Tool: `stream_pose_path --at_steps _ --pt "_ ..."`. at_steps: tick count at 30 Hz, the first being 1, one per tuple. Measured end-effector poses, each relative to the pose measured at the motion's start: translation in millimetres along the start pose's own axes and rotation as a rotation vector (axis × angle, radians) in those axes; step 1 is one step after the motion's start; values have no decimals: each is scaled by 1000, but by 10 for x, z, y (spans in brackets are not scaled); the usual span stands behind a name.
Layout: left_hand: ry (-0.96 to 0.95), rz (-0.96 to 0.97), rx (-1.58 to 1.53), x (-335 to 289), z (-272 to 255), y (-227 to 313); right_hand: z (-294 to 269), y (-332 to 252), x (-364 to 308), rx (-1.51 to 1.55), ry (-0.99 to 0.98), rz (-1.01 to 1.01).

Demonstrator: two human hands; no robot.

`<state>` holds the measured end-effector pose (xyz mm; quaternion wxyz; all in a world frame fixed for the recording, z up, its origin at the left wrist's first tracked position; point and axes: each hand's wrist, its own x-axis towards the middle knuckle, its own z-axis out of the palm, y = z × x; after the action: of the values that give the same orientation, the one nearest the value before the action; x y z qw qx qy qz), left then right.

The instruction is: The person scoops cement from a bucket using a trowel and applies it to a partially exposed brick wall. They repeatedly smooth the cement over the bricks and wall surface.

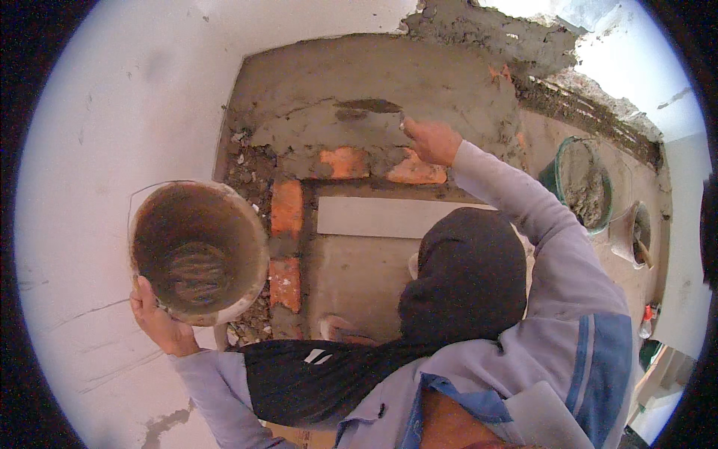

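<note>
My left hand (163,323) grips the lower edge of a round bucket (258,251), tilted so its mouth shows. Its inside is dark, with mortar residue on the bottom. My right hand (435,141) is closed round the handle of a trowel (402,123), reaching forward. The blade lies against grey wet mortar (299,75) spread over the surface ahead; a dark patch there makes its outline hard to see. Just below that hand, orange bricks (344,162) set in mortar form a row, and more bricks (286,206) run down the left side.
A pale flat strip (370,217) lies inside the brick corner. My knee in black cloth (471,269) covers part of it. At the right stand a green bucket of mortar (587,183) and a smaller bucket (639,232) with a handled tool. Rubble (250,172) lies along the white wall (90,172).
</note>
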<state>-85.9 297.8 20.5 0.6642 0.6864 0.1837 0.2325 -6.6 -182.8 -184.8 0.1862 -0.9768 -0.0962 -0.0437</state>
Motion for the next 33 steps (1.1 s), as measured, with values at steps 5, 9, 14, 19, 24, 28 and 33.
stream_pose_path --at_steps 5,9,14,19,24,28,33 --pt "-69 20 -10 -33 -14 84 -41 -127 283 254 74 -34" --pt "-141 99 238 96 -10 12 43 -155 657 804 -563 387" --pt "-383 530 862 -34 68 -3 283 202 496 813 -510 305" --pt "-515 411 377 -312 514 198 140 624 -419 716 -137 411" --pt "-859 442 397 -16 1021 -90 -605 406 -1698 832 324 670" --pt "-1301 864 26 -206 2109 -382 -1331 282 -2411 1028 575 535" --pt "-1575 -385 -474 -1554 3242 -685 -1920 -112 -3180 1658 837 507"
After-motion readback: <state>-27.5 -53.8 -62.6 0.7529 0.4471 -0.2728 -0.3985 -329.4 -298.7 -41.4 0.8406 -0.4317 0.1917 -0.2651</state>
